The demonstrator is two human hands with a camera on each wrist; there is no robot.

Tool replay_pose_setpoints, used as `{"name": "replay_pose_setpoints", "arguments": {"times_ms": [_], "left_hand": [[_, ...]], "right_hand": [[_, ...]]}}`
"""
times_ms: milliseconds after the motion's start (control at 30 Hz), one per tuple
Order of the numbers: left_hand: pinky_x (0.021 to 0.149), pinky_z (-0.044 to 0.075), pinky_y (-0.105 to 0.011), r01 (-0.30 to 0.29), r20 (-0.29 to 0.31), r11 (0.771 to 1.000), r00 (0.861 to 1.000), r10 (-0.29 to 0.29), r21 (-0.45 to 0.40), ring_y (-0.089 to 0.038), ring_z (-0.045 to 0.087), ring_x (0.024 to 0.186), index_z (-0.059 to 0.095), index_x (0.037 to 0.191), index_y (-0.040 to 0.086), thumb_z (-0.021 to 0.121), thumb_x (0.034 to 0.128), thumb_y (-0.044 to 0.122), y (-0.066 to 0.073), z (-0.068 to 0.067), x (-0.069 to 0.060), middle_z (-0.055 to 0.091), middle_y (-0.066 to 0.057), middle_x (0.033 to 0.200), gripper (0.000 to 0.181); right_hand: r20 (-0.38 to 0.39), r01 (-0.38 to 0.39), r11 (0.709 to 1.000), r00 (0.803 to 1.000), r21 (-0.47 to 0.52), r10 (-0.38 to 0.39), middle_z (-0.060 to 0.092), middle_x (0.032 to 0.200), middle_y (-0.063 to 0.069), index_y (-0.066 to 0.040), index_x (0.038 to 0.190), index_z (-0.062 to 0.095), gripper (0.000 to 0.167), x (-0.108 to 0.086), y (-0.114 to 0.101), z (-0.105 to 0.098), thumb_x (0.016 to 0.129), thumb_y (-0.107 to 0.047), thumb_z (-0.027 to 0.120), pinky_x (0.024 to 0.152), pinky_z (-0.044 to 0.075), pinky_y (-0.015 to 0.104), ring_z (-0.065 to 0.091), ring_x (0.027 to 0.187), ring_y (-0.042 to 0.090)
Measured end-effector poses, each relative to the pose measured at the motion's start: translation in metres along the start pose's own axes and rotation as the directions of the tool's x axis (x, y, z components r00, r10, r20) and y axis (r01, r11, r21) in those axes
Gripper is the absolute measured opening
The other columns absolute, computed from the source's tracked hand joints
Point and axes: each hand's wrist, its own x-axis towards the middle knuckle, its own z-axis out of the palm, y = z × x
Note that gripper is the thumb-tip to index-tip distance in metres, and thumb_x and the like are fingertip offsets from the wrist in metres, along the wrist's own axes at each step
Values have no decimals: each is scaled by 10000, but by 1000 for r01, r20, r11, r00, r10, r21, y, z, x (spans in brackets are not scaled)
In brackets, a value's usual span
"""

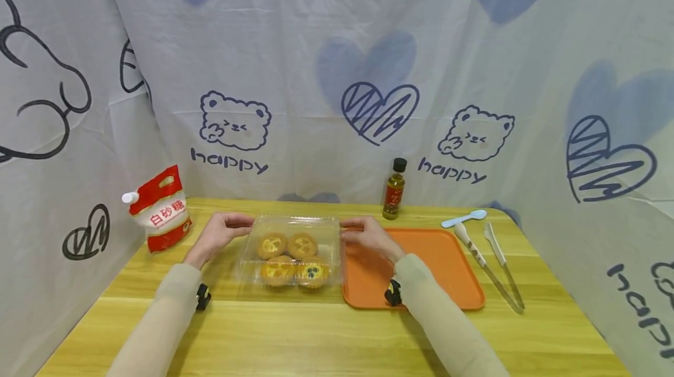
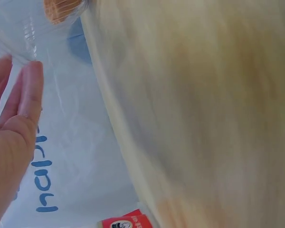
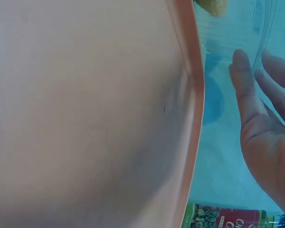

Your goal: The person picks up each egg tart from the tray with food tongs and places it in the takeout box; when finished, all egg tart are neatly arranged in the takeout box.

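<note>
A clear plastic clamshell box (image 1: 329, 233) with several small round tarts (image 1: 272, 245) inside stands at mid-table, its lid over them. One tart at the front right has dark spots on a yellow top. My left hand (image 1: 218, 236) pinches the box's far left edge between thumb and fingers. On the opposite side, my right hand (image 1: 371, 237) pinches the far right edge in the same way. Both wrist views show the thumb (image 2: 33, 85) and fingertips (image 3: 270, 61) at the clear rim. Whether the base touches the table cannot be told.
An orange tray (image 1: 421, 260) lies right of the box, under my right forearm. Tongs (image 1: 492, 268) and a light-blue spoon (image 1: 463, 219) are farther right. An oil bottle (image 1: 394, 192) stands behind the tray; a red-and-white sugar bag (image 1: 165, 213) is at left. Curtains (image 1: 310, 178) border the table.
</note>
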Motion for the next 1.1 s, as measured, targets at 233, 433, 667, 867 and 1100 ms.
{"name": "replay_pose_setpoints", "arguments": {"times_ms": [233,433,667,867,1100], "left_hand": [[891,573,-338,-32,153,997,987,42,-69,-311,646,1113,548,1296,-102,658,901,33,0,-7,-10,575,-304,1296,431],[927,558,-366,28,238,995,971,-5,-92,-300,613,1156,522,1351,-59,678,911,115,-3,-14,-19,522,-280,1381,497],[923,558,-385,41,275,996,961,-18,-79,-266,600,1161,511,1379,-7,704,896,175,-2,-19,-29,511,-245,1407,552],[912,558,-364,38,361,994,933,3,-106,-329,570,1204,434,1441,12,697,898,144,-3,-23,-38,490,-277,1411,617],[902,547,-358,95,435,986,900,-26,-138,-277,595,1124,363,1483,47,722,867,101,-1,-27,-49,541,-254,1326,715]], "right_hand": [[113,-27,997,993,77,19,495,1448,190,-49,1457,442,527,-12,-2,0,965,-128,613,912,565,422,649,1107,303],[228,-31,997,974,72,14,349,1566,127,-145,1543,297,689,-26,-3,-2,949,-169,646,937,552,434,555,1250,327],[268,-48,993,963,112,16,326,1572,127,-155,1562,236,771,-41,-2,3,931,-195,677,911,566,417,513,1298,342],[263,-68,983,965,172,21,310,1569,142,-202,1564,218,816,-54,-2,9,909,-182,703,893,572,417,533,1262,316],[280,-71,978,960,195,14,371,1447,222,-224,1578,147,899,-67,-5,14,890,-142,721,858,584,418,607,1087,257]]}}
